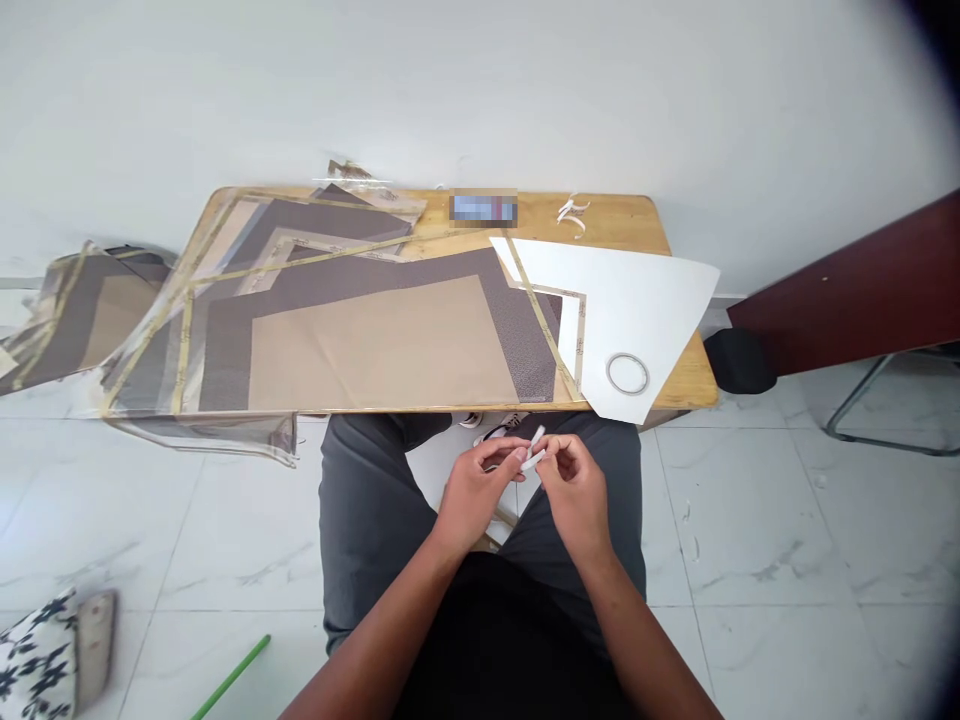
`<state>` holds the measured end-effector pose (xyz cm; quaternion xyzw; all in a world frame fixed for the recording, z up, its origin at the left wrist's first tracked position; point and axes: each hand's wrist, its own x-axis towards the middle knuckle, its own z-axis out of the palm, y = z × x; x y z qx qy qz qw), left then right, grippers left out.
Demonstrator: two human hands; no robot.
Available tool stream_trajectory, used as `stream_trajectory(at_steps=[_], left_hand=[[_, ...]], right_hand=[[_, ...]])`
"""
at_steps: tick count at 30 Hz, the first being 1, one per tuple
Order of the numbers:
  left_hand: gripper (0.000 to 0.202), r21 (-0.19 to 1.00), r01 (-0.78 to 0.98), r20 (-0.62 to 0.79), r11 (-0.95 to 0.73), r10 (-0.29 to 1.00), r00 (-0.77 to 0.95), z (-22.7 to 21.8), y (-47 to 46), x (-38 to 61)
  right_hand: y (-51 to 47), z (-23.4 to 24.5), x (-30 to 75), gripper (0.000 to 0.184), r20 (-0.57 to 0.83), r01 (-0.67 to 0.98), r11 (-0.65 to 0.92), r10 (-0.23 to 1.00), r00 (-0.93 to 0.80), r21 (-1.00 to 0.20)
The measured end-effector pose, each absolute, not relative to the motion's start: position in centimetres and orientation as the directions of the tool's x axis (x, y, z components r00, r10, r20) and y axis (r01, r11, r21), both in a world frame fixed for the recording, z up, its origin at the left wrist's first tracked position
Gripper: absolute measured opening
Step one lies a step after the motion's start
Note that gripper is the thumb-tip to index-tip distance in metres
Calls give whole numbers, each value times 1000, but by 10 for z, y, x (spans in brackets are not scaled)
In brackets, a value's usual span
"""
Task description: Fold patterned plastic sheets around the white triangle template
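Above my lap, in front of the table edge, my left hand and my right hand meet at the fingertips. Between them is a short, narrow white strip, bent or in two pieces; I cannot tell which. Thumb and fingers of the left hand pinch it from one side. The right fingertips close on its other end. Just beyond the hands, a thin ring-shaped roll of tape lies on a large white sheet, which overhangs the table's front edge.
Brown and tan sheets with yellowish tape strips cover much of the wooden table. White scraps and a blurred blue item lie at the back. A dark red panel stands right. A green stick is on the floor.
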<state>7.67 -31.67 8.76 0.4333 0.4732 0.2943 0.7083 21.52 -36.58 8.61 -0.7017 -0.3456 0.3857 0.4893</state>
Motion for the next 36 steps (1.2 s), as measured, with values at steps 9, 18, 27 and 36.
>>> stream_trajectory(at_steps=[9, 18, 27, 36], left_hand=[[35, 911, -31, -354, 411, 819, 452, 98, -322, 59], [26, 913, 64, -399, 402, 851, 341, 91, -324, 49], [25, 889, -11, -439, 459, 857, 271, 94, -328, 51], [29, 920, 164, -392, 357, 818, 421, 109, -327, 37]], right_hand=[[-378, 85, 204, 14, -167, 145, -251, 887, 430, -957], [-397, 87, 204, 27, -202, -57, -194, 949, 244, -979], [-396, 81, 195, 25, -164, 27, -176, 955, 245, -984], [-393, 81, 194, 26, -246, 6, -260, 922, 299, -966]])
